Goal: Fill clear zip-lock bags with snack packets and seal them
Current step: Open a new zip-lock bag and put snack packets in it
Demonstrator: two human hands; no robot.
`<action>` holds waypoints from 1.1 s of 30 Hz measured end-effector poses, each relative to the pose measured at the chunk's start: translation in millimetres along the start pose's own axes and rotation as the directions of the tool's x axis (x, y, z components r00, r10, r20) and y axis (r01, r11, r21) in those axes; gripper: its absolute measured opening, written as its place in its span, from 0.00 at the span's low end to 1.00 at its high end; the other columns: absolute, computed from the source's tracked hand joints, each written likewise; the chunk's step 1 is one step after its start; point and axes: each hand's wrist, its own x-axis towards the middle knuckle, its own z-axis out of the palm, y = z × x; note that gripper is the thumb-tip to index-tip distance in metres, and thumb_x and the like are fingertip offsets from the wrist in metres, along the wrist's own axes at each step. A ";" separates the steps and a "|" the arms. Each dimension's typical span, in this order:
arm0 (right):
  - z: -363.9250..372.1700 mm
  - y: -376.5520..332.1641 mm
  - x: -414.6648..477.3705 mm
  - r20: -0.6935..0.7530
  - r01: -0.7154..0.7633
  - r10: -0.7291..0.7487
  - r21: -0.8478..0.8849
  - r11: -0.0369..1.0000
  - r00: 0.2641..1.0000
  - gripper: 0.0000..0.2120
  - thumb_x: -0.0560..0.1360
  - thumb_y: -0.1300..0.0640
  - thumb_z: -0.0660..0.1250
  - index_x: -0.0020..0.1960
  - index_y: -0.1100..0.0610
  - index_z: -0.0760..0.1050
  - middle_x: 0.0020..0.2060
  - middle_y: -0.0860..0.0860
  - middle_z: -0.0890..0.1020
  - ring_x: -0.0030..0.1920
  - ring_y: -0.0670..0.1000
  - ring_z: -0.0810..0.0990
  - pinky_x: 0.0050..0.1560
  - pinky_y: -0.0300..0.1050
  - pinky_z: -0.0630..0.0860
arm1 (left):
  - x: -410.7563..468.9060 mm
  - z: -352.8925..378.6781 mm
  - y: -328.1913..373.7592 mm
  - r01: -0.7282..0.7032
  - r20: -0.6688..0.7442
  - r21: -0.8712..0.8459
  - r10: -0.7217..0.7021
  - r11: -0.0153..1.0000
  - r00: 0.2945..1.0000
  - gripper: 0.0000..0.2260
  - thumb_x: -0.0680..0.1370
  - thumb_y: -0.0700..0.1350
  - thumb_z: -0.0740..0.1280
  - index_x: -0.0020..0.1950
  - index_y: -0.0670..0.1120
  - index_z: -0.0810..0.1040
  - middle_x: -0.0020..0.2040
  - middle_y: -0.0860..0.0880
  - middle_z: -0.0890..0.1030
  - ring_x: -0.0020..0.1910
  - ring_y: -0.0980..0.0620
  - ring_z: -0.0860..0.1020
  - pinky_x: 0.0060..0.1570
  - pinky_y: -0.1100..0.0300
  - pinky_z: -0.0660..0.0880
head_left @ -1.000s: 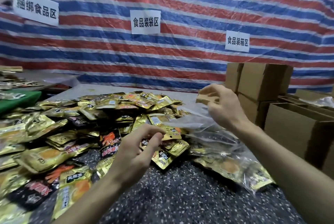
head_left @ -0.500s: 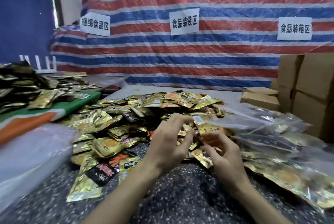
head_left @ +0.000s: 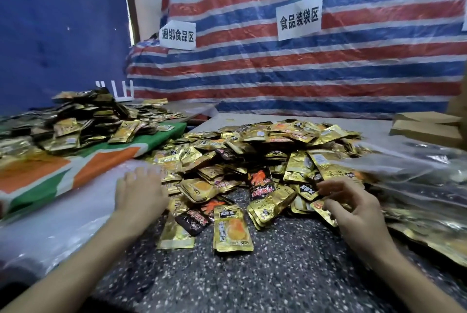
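1. At the middle of the speckled tabletop (head_left: 252, 274), a broad heap of snack packets (head_left: 252, 156) is piled. Most are gold foil, with a few black-and-orange ones mixed in.
2. One gold packet (head_left: 232, 229) is laid face up at the near edge of the heap, just beside a black packet (head_left: 193, 220).
3. Clear zip-lock bags (head_left: 417, 186) with gold packets inside are stacked at the right of the heap, touching it. Whether their seals are closed cannot be told.
4. The right hand (head_left: 353, 209) is held at the heap's near right edge, fingers curled over the packets there. Whether a packet is actually pinched cannot be told.
5. The left hand (head_left: 140, 191) is stretched out left of the heap, fingers straight and relaxed, laid on a pile of clear plastic (head_left: 63, 224). Nothing is gripped.
6. Beyond the plastic, a green, orange and white cloth (head_left: 50, 178) is spread, and a second heap (head_left: 88, 120) of darker packets is piled on it.
7. Flat cardboard (head_left: 427, 128) is stacked at the far right, behind the bags.
8. A red, white and blue striped tarp (head_left: 328, 72) is hung behind the table, with two white paper signs (head_left: 299, 18) in Chinese characters fixed to it. A blue sheet (head_left: 63, 21) is hung to its left.
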 end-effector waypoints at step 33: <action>-35.8 -18.8 12.3 -0.058 -0.141 0.183 0.426 0.894 0.981 0.29 0.66 0.25 0.66 0.39 0.52 0.80 0.31 0.54 0.76 0.31 0.53 0.72 0.31 0.45 0.68 | -82.7 -46.9 223.0 -0.831 -0.739 -0.555 0.479 -0.033 0.475 0.02 0.76 0.41 0.65 0.45 0.42 0.75 0.40 0.49 0.78 0.36 0.52 0.79 0.31 0.54 0.79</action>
